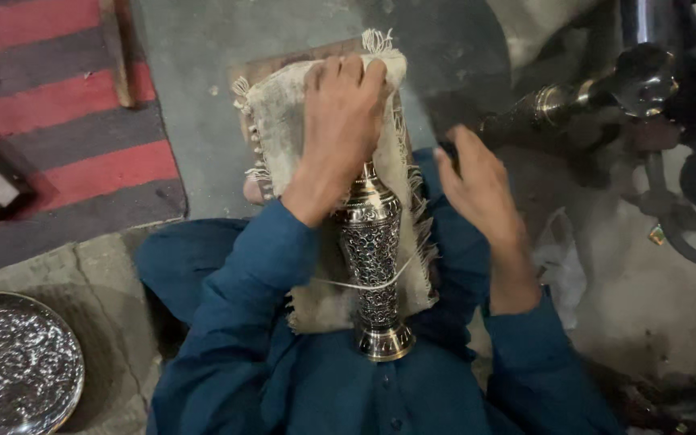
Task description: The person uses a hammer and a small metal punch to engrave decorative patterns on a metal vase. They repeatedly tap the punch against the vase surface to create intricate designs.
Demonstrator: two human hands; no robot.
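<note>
Your left hand (pixel 344 113) lies palm down, fingers curled over the far end of the frayed cloth (pixel 283 129), pressing it onto the top of the engraved metal vase (pixel 372 250). The vase lies on its side along your lap, neck away from you and round foot toward your body, with the cloth spread under and beside it and a pale thread (pixel 364 284) running across its belly. Your right hand (pixel 477 189) hangs just right of the vase, apart from it, blurred; its fingers look loosely bent around something dark, but you cannot tell what it holds or how tightly it is closed.

Beyond the vase, under the cloth's far end, a wooden board (pixel 271 68) shows on the grey floor. Well left of the vase lies a red and grey striped mat (pixel 58 137), and nearer you on that side a hammered metal tray (pixel 14 362). To the right of the vase, past your right hand, stands dark machinery with a shiny metal spindle (pixel 573 101)
</note>
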